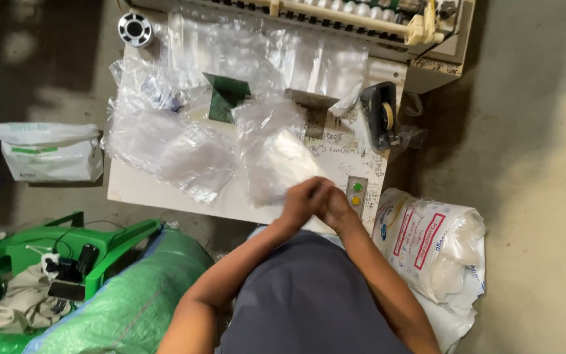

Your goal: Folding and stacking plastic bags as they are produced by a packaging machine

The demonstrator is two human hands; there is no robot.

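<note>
**At the bench's near edge: both hands closed on a filled clear bag**

Over the near edge of the white bench (165,190), toward its right corner, your left hand (304,200) and right hand (337,204) meet, touching each other; the fingers of both are curled in tight, and they appear to pinch the lower end of a clear plastic bag (276,164) filled with something white; exactly what the fingertips grip is hidden behind the knuckles. That bag lies tilted on the bench, its far end pointing toward the middle, its near end at your hands.

Judging by this, you are gathering or closing the bag's mouth; the step looks mid-way, since the bag rests on the bench rather than lifted. A next move would call for a firm hold on the gathered film, so the contents do not slide out.

Just right of your hands sits a small control box (356,194) with a green and a yellow button; a tape dispenser (380,117) stands near the right edge; loose empty clear bags (165,144) cover the left half; a printed white sack (437,246) stands on the floor beside the right corner.
</note>
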